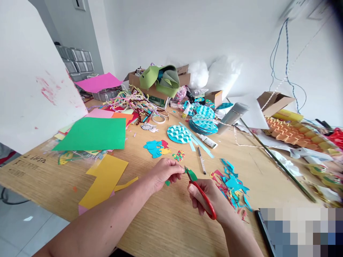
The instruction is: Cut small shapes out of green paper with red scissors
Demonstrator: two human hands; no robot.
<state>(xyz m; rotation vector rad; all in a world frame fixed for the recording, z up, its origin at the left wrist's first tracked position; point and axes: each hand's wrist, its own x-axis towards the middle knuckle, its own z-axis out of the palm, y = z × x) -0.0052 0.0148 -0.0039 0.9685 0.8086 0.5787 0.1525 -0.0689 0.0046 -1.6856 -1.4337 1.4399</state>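
My right hand (206, 198) is closed round the red handles of a pair of scissors (205, 201), whose dark blades point up and to the left. Beside the blades shows a small piece of green paper (192, 175). My left hand (168, 172) pinches the tip of this green paper between thumb and fingers, close to the scissor points. Just beyond my left hand lie a small heap of tiny coloured paper bits (178, 155) and blue, red and yellow paper fish cutouts (154, 148). A green scrap (167, 183) lies under my left hand.
Blue, red and yellow paper scraps (234, 184) lie right of my right hand, near a pen (201, 160) and a glue bottle (208, 141). Green (93, 134) and yellow sheets (107, 178) are on the left. A long green stick (278, 162) crosses the right side.
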